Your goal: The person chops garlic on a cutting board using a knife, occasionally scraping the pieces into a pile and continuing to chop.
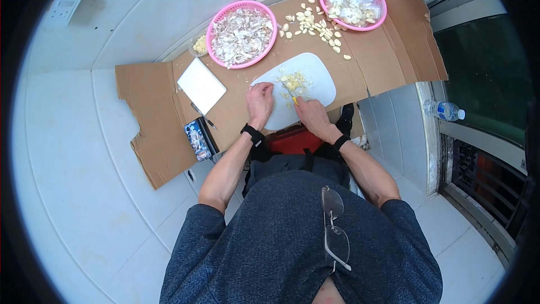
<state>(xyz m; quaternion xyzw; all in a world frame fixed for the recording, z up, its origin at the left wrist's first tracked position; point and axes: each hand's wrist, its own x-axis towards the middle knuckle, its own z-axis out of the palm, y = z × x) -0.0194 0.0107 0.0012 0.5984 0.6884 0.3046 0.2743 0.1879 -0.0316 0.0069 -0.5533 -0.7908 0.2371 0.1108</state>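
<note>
A white cutting board point(322, 81) lies on the cardboard in front of me, with chopped garlic point(296, 80) spread over its middle. My right hand point(312, 115) is closed round the yellow handle of a small knife point(295, 99), whose blade reaches into the chopped garlic. At the board's left side rests my left hand point(260, 103), its fingers curled and pressed together; whether anything is between them is too small to make out. Whole peeled garlic cloves point(323, 29) lie scattered on the cardboard beyond the board.
A pink basket of garlic skins point(242, 35) stands at the back, beside a small container of minced garlic point(199, 45). Another pink basket point(384, 14) holds cloves and plastic bags. Leftward lie a notepad point(202, 86), a pen point(202, 115) and a phone point(197, 139). A bottle point(444, 110) is at right.
</note>
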